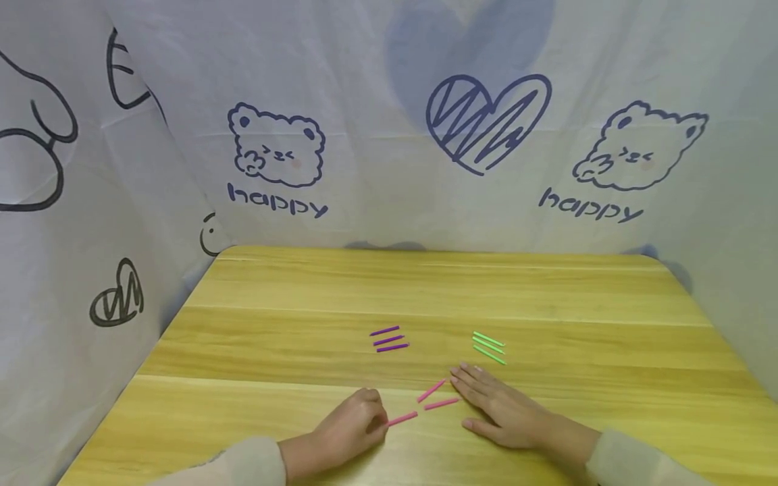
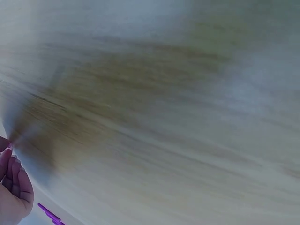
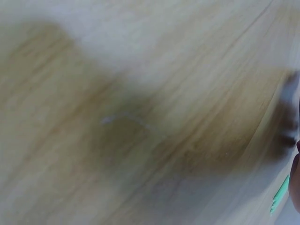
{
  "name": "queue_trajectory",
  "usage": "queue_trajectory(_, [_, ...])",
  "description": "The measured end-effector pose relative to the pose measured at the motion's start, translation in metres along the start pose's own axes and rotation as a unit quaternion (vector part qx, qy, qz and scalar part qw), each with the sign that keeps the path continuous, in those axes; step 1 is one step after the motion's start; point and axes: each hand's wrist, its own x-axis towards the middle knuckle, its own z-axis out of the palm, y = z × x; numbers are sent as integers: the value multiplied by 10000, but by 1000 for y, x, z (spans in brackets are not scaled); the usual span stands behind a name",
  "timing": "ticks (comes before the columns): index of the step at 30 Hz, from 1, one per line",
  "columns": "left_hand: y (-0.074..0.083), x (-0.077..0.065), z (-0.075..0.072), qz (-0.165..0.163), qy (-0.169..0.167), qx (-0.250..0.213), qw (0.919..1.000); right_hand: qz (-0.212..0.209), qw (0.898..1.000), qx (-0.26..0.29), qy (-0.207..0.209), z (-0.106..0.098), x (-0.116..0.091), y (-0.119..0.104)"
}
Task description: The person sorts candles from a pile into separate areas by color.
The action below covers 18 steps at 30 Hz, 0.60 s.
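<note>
My left hand [image 1: 349, 430] is low on the table, pinching the near end of a thin pink stick [image 1: 404, 418] between thumb and fingers. In the left wrist view only part of that hand [image 2: 15, 192] shows, at the left edge. Two more pink sticks, one slanted [image 1: 431, 390] and one flatter [image 1: 441, 403], lie between the hands. My right hand [image 1: 507, 408] rests palm down with its fingers extended, fingertips close beside those two sticks. In the right wrist view just a sliver of the hand [image 3: 294, 183] appears at the right edge.
Three purple sticks [image 1: 389, 339] lie in a slanted row beyond the left hand. Three green sticks [image 1: 489, 347] lie past the right fingertips. The wooden table [image 1: 292, 283] is bounded by white printed cloth [image 1: 365, 81] at the back and sides.
</note>
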Motion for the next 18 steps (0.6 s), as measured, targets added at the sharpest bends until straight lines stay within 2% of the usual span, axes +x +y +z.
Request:
queue_trajectory(9, [9,11,8,419,-46,159,9990,69,10000,38,12,-1,-5,0])
queue_trajectory(18, [17,25,19,775,162,449,9958,254,9997,62,23,-4,-12,-1])
